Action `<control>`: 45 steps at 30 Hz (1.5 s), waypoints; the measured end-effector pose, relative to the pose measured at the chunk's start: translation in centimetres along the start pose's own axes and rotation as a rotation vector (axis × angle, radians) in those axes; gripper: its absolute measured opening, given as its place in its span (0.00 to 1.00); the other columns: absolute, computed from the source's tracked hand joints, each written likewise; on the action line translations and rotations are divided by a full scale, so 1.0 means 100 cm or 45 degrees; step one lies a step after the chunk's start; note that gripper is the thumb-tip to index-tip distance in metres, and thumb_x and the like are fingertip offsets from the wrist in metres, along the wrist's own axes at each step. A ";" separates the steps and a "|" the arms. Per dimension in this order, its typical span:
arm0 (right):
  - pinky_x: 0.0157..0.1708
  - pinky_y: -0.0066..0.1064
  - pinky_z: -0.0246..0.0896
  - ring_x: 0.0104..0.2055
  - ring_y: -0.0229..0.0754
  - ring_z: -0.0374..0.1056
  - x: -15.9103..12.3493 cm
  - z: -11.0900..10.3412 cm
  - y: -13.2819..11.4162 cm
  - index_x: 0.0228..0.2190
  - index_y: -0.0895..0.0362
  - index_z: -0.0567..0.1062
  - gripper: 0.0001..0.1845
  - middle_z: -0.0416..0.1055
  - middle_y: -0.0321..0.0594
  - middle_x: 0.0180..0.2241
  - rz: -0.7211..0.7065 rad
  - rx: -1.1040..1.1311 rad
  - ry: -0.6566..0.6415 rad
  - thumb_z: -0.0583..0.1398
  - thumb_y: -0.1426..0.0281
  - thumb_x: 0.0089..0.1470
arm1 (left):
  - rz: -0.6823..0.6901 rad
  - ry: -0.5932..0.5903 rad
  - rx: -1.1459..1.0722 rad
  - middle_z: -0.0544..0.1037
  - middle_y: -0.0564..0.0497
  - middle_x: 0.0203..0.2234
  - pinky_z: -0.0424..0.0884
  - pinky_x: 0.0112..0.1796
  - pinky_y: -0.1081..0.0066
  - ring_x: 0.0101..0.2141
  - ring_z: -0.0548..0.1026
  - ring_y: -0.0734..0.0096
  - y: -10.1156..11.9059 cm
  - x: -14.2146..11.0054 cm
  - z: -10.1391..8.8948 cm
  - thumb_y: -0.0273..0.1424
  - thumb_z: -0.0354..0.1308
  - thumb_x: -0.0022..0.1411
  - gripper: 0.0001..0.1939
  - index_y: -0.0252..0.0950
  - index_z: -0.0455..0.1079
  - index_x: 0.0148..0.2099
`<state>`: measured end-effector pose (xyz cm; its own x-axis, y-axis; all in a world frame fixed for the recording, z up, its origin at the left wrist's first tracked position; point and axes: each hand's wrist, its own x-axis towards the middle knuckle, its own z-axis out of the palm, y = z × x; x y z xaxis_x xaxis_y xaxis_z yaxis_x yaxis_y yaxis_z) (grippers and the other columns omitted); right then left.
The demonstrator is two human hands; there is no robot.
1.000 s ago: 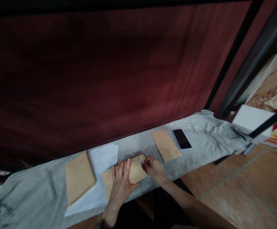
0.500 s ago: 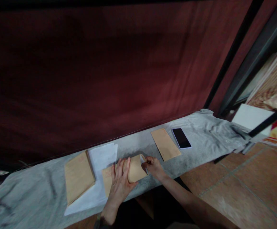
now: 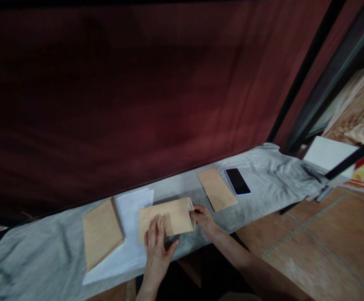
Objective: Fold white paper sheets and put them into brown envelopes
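Note:
A brown paper envelope (image 3: 176,212) lies in front of me, its left end over some white paper sheets (image 3: 134,209). My left hand (image 3: 157,246) rests at its lower left edge with the fingers stretched out and apart. At the right end, where a strip of white shows at the envelope's mouth, my right hand (image 3: 202,217) pinches the edge with bent fingers. How much paper is inside the envelope is hidden. Left of my hands, a stack of brown envelopes (image 3: 103,234) sits on the white sheets.
Another brown envelope (image 3: 217,189) lies to the right, beside a phone (image 3: 238,181) with a dark screen. Grey cloth (image 3: 272,179) covers the narrow bench. Dark red fabric (image 3: 156,92) rises behind it, and a black pole (image 3: 304,75) slants at the right.
The envelope has flattened and turned more level. My left hand has slid down and loosened from its middle to its lower edge. My right hand stays at the mouth.

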<state>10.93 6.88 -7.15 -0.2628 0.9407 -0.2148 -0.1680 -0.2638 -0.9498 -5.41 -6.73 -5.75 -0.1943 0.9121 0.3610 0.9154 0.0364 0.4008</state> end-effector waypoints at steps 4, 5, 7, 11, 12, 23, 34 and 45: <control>0.27 0.30 0.58 0.24 0.38 0.62 0.000 0.002 0.002 0.23 0.57 0.76 0.12 0.69 0.34 0.20 0.026 0.059 0.034 0.66 0.62 0.37 | -0.312 0.144 -0.299 0.47 0.41 0.71 0.54 0.64 0.45 0.69 0.48 0.49 0.000 -0.020 0.011 0.40 0.55 0.67 0.38 0.46 0.42 0.73; 0.27 0.30 0.58 0.24 0.38 0.63 -0.001 0.003 0.002 0.23 0.57 0.76 0.12 0.69 0.35 0.20 0.026 0.069 0.037 0.66 0.62 0.37 | -0.418 0.184 -0.381 0.49 0.40 0.70 0.55 0.64 0.46 0.69 0.50 0.49 0.000 -0.025 0.014 0.42 0.55 0.66 0.37 0.45 0.45 0.73; 0.27 0.31 0.58 0.25 0.39 0.63 -0.002 0.005 0.002 0.22 0.57 0.76 0.11 0.70 0.35 0.21 0.025 0.081 0.039 0.66 0.62 0.37 | -0.639 0.272 -0.600 0.58 0.38 0.66 0.60 0.62 0.46 0.66 0.59 0.47 0.004 -0.032 0.022 0.46 0.57 0.64 0.37 0.43 0.51 0.70; 0.27 0.31 0.58 0.25 0.40 0.63 -0.005 0.008 0.002 0.23 0.57 0.75 0.11 0.70 0.35 0.21 0.022 0.092 0.029 0.65 0.62 0.39 | -1.084 0.340 -1.303 0.74 0.42 0.53 0.74 0.53 0.51 0.51 0.77 0.54 0.025 -0.036 0.033 0.44 0.63 0.60 0.34 0.44 0.58 0.65; 0.28 0.31 0.58 0.25 0.41 0.64 -0.006 0.009 0.002 0.23 0.57 0.75 0.11 0.70 0.35 0.21 0.021 0.094 0.026 0.65 0.62 0.39 | -1.174 0.349 -1.474 0.76 0.44 0.51 0.75 0.52 0.53 0.49 0.79 0.57 0.032 -0.034 0.034 0.41 0.64 0.60 0.30 0.44 0.61 0.62; 0.24 0.29 0.58 0.24 0.38 0.63 -0.017 0.014 0.000 0.22 0.56 0.74 0.13 0.69 0.34 0.20 0.042 0.101 0.035 0.64 0.60 0.38 | -1.631 0.177 -2.156 0.83 0.45 0.36 0.80 0.43 0.67 0.38 0.83 0.65 0.085 0.003 0.031 0.22 0.62 0.62 0.06 0.35 0.72 0.41; 0.21 0.26 0.57 0.22 0.36 0.62 -0.024 0.014 0.003 0.26 0.56 0.73 0.11 0.69 0.33 0.21 0.067 0.158 -0.040 0.62 0.62 0.39 | -1.612 0.195 -2.059 0.83 0.51 0.31 0.77 0.30 0.79 0.29 0.82 0.73 0.085 0.009 0.036 0.15 0.65 0.54 0.12 0.36 0.73 0.36; 0.26 0.29 0.66 0.27 0.41 0.69 -0.014 0.007 -0.002 0.29 0.55 0.75 0.15 0.73 0.35 0.24 0.079 0.132 -0.091 0.64 0.58 0.39 | -1.422 0.021 -1.915 0.82 0.51 0.28 0.72 0.25 0.81 0.24 0.78 0.76 0.058 0.011 0.030 0.19 0.71 0.48 0.14 0.34 0.75 0.38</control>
<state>10.63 5.49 -6.47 -0.3422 0.9051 -0.2523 -0.2457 -0.3454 -0.9057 0.69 -4.30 -5.54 -0.4179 0.7204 -0.5535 -0.6542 0.1840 0.7336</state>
